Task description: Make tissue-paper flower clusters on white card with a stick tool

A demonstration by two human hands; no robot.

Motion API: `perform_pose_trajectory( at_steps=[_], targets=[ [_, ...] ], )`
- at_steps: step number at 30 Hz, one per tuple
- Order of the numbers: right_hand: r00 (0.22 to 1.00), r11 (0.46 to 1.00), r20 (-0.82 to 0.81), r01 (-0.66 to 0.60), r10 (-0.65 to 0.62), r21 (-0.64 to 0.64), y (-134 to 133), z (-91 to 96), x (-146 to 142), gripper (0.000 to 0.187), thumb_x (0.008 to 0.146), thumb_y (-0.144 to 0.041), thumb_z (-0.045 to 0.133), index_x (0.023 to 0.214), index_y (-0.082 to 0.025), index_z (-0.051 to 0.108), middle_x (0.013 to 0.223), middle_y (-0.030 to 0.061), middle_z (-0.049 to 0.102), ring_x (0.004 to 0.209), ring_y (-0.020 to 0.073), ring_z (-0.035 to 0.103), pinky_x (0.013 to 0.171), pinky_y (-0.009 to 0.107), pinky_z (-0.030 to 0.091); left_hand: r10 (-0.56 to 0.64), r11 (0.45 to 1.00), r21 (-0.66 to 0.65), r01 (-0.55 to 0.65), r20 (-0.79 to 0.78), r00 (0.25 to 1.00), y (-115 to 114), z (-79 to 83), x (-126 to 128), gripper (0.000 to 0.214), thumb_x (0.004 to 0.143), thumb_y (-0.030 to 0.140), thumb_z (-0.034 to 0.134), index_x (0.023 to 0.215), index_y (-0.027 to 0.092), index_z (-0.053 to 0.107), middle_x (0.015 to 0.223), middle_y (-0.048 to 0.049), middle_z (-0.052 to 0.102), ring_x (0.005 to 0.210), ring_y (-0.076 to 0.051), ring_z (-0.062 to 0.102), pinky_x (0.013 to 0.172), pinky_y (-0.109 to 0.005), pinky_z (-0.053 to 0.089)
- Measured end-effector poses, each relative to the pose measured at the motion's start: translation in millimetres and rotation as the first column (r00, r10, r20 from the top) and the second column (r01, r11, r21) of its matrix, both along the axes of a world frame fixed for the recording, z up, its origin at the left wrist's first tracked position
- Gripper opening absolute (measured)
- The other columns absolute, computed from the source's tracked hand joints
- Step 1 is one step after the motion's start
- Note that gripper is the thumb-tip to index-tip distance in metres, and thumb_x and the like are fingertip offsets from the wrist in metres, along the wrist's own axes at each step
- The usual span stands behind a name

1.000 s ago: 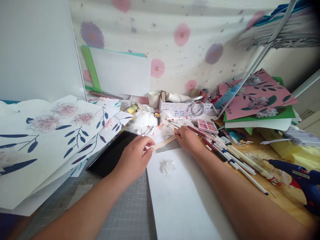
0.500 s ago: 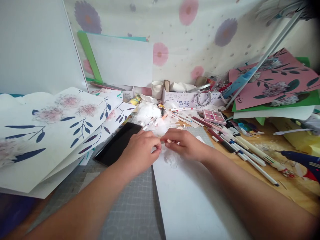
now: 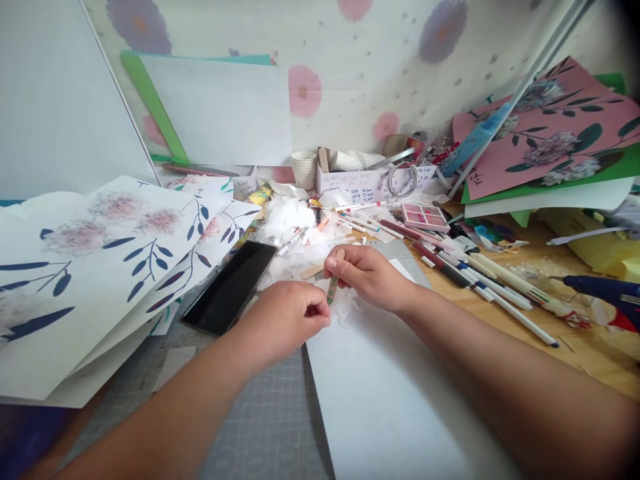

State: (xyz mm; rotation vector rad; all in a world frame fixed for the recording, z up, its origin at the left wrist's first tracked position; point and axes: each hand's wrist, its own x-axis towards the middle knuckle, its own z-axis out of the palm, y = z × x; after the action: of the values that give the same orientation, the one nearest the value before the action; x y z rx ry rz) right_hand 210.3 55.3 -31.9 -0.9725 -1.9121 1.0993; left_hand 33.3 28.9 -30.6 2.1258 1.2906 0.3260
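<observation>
My right hand (image 3: 367, 275) pinches a short flat wooden stick (image 3: 333, 283) between thumb and fingers. The stick stands nearly upright and carries green markings near its lower end. My left hand (image 3: 290, 317) is closed, thumb against curled fingers, right by the stick's lower end; what sits in its fingertips, if anything, is too small to tell. Beneath the hands, a thin, whitish, crumpled flower-like piece (image 3: 345, 312) lies on a sheet of white paper (image 3: 370, 393). Another wooden stick (image 3: 311, 272) rests just beyond, partly behind the right hand.
A black phone (image 3: 230, 287) lies on the grey cutting mat (image 3: 265, 413). White fluff (image 3: 290, 217) and scraps are heaped behind. Several pens (image 3: 480, 290) and a glue gun (image 3: 605, 293) lie at right. Floral paintings (image 3: 110, 267) stand at left; paper cups (image 3: 304, 170) sit behind.
The wooden stick now shows upright in my right hand, hidden before. My left hand has moved down, from the right fingertips to the stick's lower end. The view has shifted slightly right.
</observation>
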Motion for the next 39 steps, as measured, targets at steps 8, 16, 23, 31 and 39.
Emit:
perform_pose_trajectory(
  at_steps=[8, 16, 23, 31, 39],
  targets=[
    [0.992, 0.997, 0.104, -0.077, 0.076, 0.012, -0.2, -3.4, 0.3, 0.037, 0.09, -0.043, 0.044, 0.064, -0.018, 0.048, 0.062, -0.001, 0.051, 0.058, 0.0106, 0.046, 0.056, 0.023, 0.038, -0.012, 1.0, -0.005, 0.012, 0.024, 1.0, 0.2, -3.2, 2.3, 0.011, 0.074, 0.019, 0.059, 0.068, 0.024, 0.067, 0.068, 0.0051, 0.068, 0.062, -0.013, 0.06, 0.056, -0.024, 0.041],
    [0.987, 0.996, 0.135, -0.094, 0.092, 0.009, 0.5, -2.2, 1.8, 0.034, 0.09, -0.04, 0.044, 0.065, -0.018, 0.048, 0.061, -0.002, 0.049, 0.058, 0.0105, 0.044, 0.057, 0.023, 0.036, 0.016, 0.999, -0.037, -0.015, 0.03, 0.999, 0.0, -7.3, 6.5, 0.007, 0.073, 0.02, 0.061, 0.072, 0.022, 0.068, 0.07, 0.003, 0.069, 0.065, -0.015, 0.063, 0.059, -0.026, 0.046],
    [0.981, 0.995, 0.168, -0.103, 0.099, 0.018, 0.7, -1.9, 3.2, 0.034, 0.091, -0.038, 0.043, 0.064, -0.018, 0.046, 0.059, -0.0031, 0.046, 0.056, 0.0096, 0.041, 0.056, 0.022, 0.033, -0.004, 1.0, 0.004, 0.004, -0.001, 1.0, 0.0, -9.6, 5.7, 0.009, 0.073, 0.018, 0.059, 0.071, 0.021, 0.067, 0.071, 0.0022, 0.067, 0.065, -0.014, 0.062, 0.059, -0.025, 0.045],
    [0.97, 0.994, 0.226, -0.103, 0.093, 0.037, 0.1, -2.1, 2.3, 0.034, 0.091, -0.036, 0.044, 0.063, -0.017, 0.047, 0.057, -0.0029, 0.047, 0.055, 0.0095, 0.041, 0.055, 0.022, 0.032, -0.001, 1.0, 0.0, 0.001, -0.027, 1.0, 1.4, -11.0, 8.2, 0.01, 0.072, 0.017, 0.058, 0.071, 0.02, 0.068, 0.072, 0.002, 0.067, 0.066, -0.014, 0.061, 0.06, -0.024, 0.044],
    [0.956, 0.993, 0.283, -0.103, 0.081, 0.062, 1.2, -4.4, 2.7, 0.031, 0.09, -0.033, 0.046, 0.064, -0.017, 0.05, 0.057, -0.0037, 0.045, 0.055, 0.0096, 0.04, 0.056, 0.023, 0.031, 0.031, 0.999, 0.011, -0.031, 0.014, 0.999, 2.5, -12.2, 7.3, 0.009, 0.072, 0.018, 0.058, 0.069, 0.02, 0.066, 0.068, 0.0028, 0.064, 0.062, -0.013, 0.059, 0.058, -0.023, 0.043]
  ],
)
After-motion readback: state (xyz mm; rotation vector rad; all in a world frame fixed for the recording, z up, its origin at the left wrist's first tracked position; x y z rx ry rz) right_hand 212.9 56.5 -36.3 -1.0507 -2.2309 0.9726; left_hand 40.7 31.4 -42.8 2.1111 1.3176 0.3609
